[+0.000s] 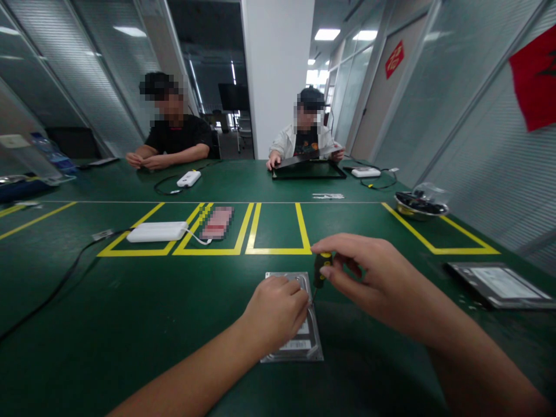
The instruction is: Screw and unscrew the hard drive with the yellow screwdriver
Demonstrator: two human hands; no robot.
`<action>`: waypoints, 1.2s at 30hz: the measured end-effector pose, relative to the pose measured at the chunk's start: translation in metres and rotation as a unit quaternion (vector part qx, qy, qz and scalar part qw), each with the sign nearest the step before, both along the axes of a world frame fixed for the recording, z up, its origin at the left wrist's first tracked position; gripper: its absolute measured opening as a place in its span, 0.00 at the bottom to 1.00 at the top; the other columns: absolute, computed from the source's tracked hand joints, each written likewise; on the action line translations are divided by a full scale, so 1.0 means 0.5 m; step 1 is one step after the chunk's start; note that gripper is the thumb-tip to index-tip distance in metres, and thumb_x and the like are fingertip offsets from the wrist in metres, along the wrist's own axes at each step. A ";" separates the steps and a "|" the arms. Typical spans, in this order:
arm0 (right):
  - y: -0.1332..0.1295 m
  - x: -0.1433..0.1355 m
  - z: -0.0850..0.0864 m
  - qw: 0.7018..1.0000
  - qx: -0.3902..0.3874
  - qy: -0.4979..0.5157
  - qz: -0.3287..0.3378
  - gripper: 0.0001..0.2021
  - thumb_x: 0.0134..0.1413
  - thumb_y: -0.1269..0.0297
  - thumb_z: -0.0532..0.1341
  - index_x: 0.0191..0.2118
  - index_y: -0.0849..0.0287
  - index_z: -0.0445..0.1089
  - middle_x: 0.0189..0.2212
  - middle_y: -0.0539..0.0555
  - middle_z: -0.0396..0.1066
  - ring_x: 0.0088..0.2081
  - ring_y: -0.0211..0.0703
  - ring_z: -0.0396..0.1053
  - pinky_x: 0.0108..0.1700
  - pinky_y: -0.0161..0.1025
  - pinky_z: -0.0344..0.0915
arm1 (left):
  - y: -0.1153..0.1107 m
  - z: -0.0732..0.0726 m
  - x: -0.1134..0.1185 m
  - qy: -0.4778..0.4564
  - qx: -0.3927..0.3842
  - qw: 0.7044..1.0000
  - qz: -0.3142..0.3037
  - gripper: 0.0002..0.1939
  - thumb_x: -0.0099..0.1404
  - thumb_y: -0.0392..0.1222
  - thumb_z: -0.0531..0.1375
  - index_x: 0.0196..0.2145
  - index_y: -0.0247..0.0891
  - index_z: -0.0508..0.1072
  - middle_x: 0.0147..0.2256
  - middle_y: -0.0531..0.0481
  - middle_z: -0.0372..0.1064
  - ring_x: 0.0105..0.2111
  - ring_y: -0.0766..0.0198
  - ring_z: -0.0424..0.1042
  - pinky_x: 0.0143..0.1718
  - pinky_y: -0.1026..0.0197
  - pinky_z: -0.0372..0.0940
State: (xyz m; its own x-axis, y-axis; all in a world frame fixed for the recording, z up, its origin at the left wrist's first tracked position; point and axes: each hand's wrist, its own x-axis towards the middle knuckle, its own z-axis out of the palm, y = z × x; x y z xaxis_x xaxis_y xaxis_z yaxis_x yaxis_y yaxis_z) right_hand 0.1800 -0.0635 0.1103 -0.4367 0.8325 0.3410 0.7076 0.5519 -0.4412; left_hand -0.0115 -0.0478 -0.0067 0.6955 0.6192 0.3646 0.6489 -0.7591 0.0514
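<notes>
A silver hard drive (pixel 313 341) lies flat on the green table in front of me, its label partly covered. My left hand (pixel 280 307) rests over it, fingers curled together by the screwdriver's tip; whatever they pinch is hidden. Between thumb and fingers, my right hand (pixel 369 275) grips the dark handle of a small screwdriver (pixel 320 271) with yellow marks. The screwdriver stands slightly tilted, its thin shaft pointing down at the drive's right edge. Whether the tip sits in a screw cannot be made out.
Another drive-like unit (pixel 499 284) lies at right, small bits beside it. Behind it stands a metal bowl (pixel 421 207) of dark parts. A white power bank (pixel 158 231) is cabled to a blurred phone (pixel 217 223). Two people sit opposite; one handles a black frame (pixel 308 171).
</notes>
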 end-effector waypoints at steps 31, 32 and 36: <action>-0.001 -0.001 0.002 0.999 0.024 -0.005 -0.043 0.11 0.55 0.71 0.62 0.45 0.57 0.73 0.39 0.52 0.74 0.39 0.42 0.70 0.39 0.37 0.64 | -0.003 0.003 0.000 0.002 -0.006 1.000 0.001 0.09 0.67 0.40 0.56 0.31 0.39 0.73 0.30 0.50 0.72 0.32 0.56 0.71 0.35 0.53 0.65; -0.001 0.000 0.003 0.999 0.021 -0.003 -0.039 0.09 0.55 0.70 0.62 0.43 0.57 0.73 0.39 0.52 0.74 0.40 0.41 0.70 0.39 0.37 0.64 | -0.003 0.002 0.000 0.002 -0.006 1.000 0.001 0.08 0.67 0.40 0.56 0.31 0.39 0.73 0.31 0.50 0.72 0.32 0.56 0.71 0.35 0.53 0.65; 0.005 -0.003 0.001 0.998 0.037 -0.001 -0.043 0.04 0.55 0.67 0.64 0.38 0.56 0.76 0.36 0.51 0.72 0.36 0.39 0.69 0.36 0.36 0.62 | -0.003 0.002 0.000 0.000 -0.005 1.000 0.001 0.08 0.67 0.40 0.56 0.32 0.38 0.73 0.31 0.50 0.72 0.33 0.55 0.71 0.35 0.53 0.65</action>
State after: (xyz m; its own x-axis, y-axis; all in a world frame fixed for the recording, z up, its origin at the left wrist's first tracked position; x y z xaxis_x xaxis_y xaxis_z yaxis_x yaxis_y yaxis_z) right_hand 0.1787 -0.0608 0.1108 -0.3651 0.8397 0.4020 0.7553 0.5196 -0.3994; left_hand -0.0117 -0.0494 -0.0057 0.6937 0.6245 0.3587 0.6510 -0.7568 0.0588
